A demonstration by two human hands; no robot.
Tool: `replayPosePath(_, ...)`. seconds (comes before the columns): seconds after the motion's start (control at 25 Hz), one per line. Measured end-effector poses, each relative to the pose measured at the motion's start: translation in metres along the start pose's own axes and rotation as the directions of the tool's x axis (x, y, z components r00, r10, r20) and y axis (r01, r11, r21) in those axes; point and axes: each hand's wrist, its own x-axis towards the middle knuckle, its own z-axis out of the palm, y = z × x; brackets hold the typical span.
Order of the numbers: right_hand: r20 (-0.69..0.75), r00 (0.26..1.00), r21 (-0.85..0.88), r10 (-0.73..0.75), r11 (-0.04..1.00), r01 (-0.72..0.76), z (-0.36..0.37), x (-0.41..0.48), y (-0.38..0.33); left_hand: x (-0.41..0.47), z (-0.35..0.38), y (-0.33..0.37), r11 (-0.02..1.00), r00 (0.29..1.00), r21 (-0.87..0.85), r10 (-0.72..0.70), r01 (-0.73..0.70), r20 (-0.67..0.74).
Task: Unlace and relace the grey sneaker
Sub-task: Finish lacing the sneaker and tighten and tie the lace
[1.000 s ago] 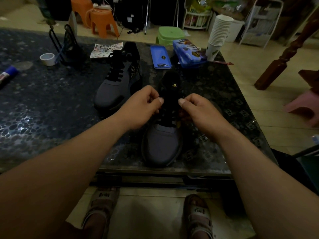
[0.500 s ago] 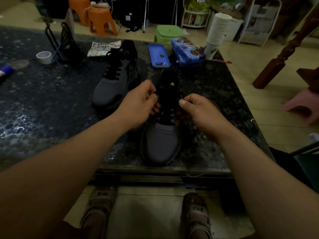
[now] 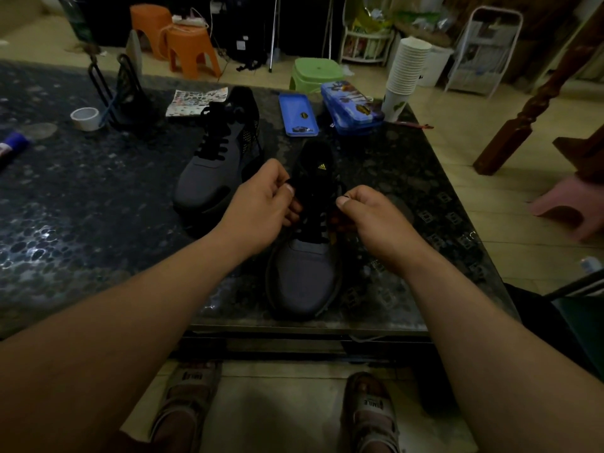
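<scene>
A grey sneaker (image 3: 304,276) with a black tongue and black laces (image 3: 313,223) stands near the table's front edge, toe toward me. My left hand (image 3: 261,204) is at its left side, fingers curled, pinching a dark lace strand near the upper eyelets. On the right side my right hand (image 3: 369,217) pinches the lace between thumb and forefinger. The strands themselves are hard to make out in the dim light.
A second grey sneaker (image 3: 215,168) stands behind and to the left. Farther back on the dark table (image 3: 81,223) lie two blue cases (image 3: 299,116), a stack of paper cups (image 3: 405,76), a tape roll (image 3: 85,118) and a black wire holder (image 3: 121,93).
My left hand has shifted up and back along the sneaker's left side, while the right hand has stayed almost where it was. The sneaker has not moved.
</scene>
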Motion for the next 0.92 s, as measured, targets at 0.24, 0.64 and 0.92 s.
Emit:
replayPosePath(0.24,-0.016,0.999,-0.021,-0.029,0.999,0.029,-0.001,0.000,0.001,-0.002,0.002,0.005,0.999,0.999,0.032,0.034,-0.034,-0.012)
replayPosePath(0.64,0.009,0.996,-0.022,-0.091,0.996,0.091,-0.003,-0.003,0.006,0.002,0.003,-0.011,0.996,0.996,0.048,0.068,-0.071,0.059)
replayPosePath(0.92,0.000,1.000,0.131,0.016,0.991,-0.016,-0.002,-0.002,0.001,0.003,0.005,-0.008,0.999,0.999,0.033,0.003,-0.005,0.036)
